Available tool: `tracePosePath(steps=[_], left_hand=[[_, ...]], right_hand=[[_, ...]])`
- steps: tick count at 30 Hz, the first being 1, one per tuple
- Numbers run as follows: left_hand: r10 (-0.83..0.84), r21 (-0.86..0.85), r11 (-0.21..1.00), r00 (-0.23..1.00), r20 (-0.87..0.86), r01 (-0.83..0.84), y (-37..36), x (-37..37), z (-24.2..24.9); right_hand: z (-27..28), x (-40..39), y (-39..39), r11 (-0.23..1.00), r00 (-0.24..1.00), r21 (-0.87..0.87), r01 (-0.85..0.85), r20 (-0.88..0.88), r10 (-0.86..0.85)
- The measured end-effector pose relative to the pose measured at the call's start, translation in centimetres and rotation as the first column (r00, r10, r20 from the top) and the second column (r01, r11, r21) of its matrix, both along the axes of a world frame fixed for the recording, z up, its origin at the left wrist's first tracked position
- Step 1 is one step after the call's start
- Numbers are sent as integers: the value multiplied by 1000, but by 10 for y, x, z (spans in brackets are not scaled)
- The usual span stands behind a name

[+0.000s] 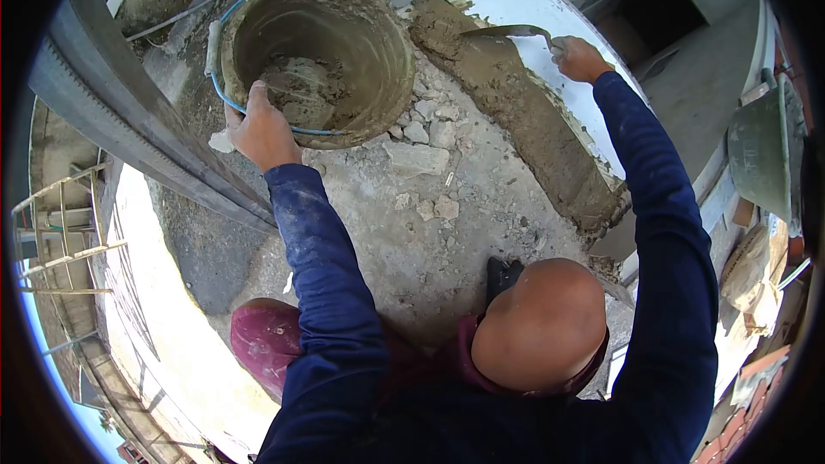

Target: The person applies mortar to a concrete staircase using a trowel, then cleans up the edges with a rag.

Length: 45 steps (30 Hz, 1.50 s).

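Fingers of the right hand [582, 59] at two o'clock gripped the light-looking, stiff trowel [516, 30] by its handle; the left hand's [266, 136] at ten clasped the likely heavy bucket [374, 39] by its rim.

bright daylight lit the scene, washing out the ground [185, 335] at lower left, while the bucket [316, 60] held softer shade inside. the wide lens bent outer lines, black closed round the edges, and the middle looked fairly sharp.
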<state>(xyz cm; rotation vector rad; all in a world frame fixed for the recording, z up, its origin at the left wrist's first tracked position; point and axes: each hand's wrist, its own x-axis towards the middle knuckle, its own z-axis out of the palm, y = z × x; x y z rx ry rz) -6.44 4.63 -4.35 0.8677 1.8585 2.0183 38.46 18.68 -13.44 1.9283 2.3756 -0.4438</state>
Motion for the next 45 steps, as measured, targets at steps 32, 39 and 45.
tracePosePath(steps=[32, 39, 45], left_hand=[[-27, -12, 1000, 999, -20, 27, 0, -2, -9], [-32, -22, 999, 999, -19, 32, -2, 12, -3], [-40, 19, 999, 999, -35, 41, -1, 3, -8]], right_hand=[[-63, -202, -109, 599, -499, -778, 189, -601, -624], [-20, -154, -211, 473, -567, -845, 249, -523, -636], [-20, -131, -266, 437, -514, -843, 313, -538, -669]])
